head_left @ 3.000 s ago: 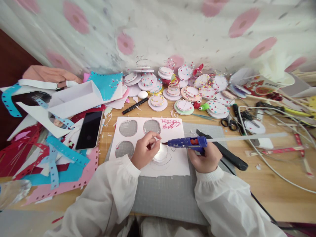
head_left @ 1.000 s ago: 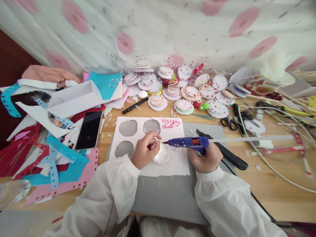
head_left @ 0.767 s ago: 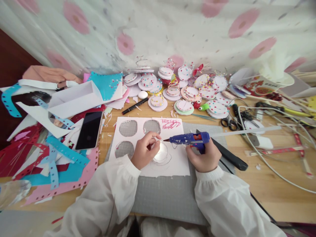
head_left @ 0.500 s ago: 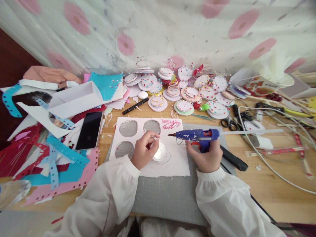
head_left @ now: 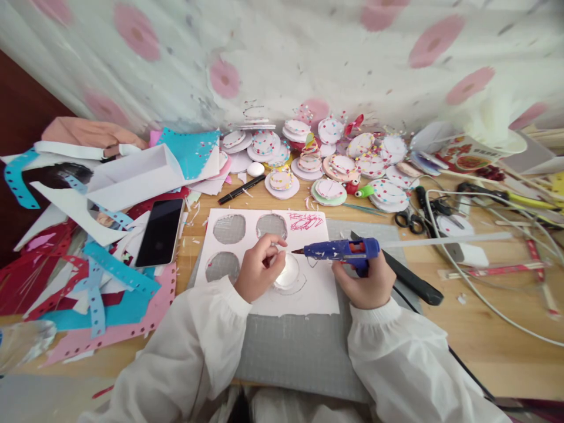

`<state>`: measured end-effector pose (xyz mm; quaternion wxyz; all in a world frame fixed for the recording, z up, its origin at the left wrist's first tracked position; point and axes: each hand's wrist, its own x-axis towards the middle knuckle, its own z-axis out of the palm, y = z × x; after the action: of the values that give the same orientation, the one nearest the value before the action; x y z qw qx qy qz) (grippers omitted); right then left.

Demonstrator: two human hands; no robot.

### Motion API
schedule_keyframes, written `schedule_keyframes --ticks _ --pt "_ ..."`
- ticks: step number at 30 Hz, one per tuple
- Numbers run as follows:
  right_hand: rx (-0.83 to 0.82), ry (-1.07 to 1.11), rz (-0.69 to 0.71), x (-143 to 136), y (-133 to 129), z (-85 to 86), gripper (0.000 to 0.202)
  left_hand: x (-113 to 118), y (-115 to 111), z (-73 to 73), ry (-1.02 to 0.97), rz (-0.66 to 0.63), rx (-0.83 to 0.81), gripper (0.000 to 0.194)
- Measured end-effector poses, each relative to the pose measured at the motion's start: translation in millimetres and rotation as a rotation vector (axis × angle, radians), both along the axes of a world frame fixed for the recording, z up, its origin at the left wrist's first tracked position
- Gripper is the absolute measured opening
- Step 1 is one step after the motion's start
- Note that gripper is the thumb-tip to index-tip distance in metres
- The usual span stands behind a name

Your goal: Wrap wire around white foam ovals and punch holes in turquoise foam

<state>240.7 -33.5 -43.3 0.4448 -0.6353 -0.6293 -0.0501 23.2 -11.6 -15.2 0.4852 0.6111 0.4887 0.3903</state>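
My right hand [head_left: 368,282] is wrapped round the grip of a blue hot glue gun [head_left: 341,249], with a long pale glue stick [head_left: 445,239] running out of its back. The gun's tip points left, close to the fingertips of my left hand [head_left: 263,267]. Those fingers are closed in a pinch, and what they hold is too small to make out. Just beneath them, a small round white disc [head_left: 288,273] rests on a white paper sheet [head_left: 268,302] with round holes cut in it. Under the sheet lies a grey cutting mat [head_left: 299,346].
Decorated paper-disc stacks [head_left: 282,181] line the back. On the left are paper scraps [head_left: 97,282], a phone [head_left: 159,233] and a white box [head_left: 136,176]. A black-handled cutter [head_left: 414,282], scissors [head_left: 409,221], cables [head_left: 458,282] and pliers [head_left: 520,198] lie to the right.
My right hand has tilted the glue gun and brought its tip left and slightly down, nearer my left fingertips. The left hand has barely moved.
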Motion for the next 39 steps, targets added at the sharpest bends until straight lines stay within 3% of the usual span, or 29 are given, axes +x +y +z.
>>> schedule_keyframes --ticks 18,39 --pt "0.099 -0.208 0.032 2.6 2.3 -1.3 0.017 0.2 -0.3 -0.1 0.023 -0.027 0.018 0.009" --pt "0.100 -0.224 0.052 4.4 1.8 -2.5 0.018 -1.0 -1.2 -0.6 0.047 -0.037 0.029 0.009"
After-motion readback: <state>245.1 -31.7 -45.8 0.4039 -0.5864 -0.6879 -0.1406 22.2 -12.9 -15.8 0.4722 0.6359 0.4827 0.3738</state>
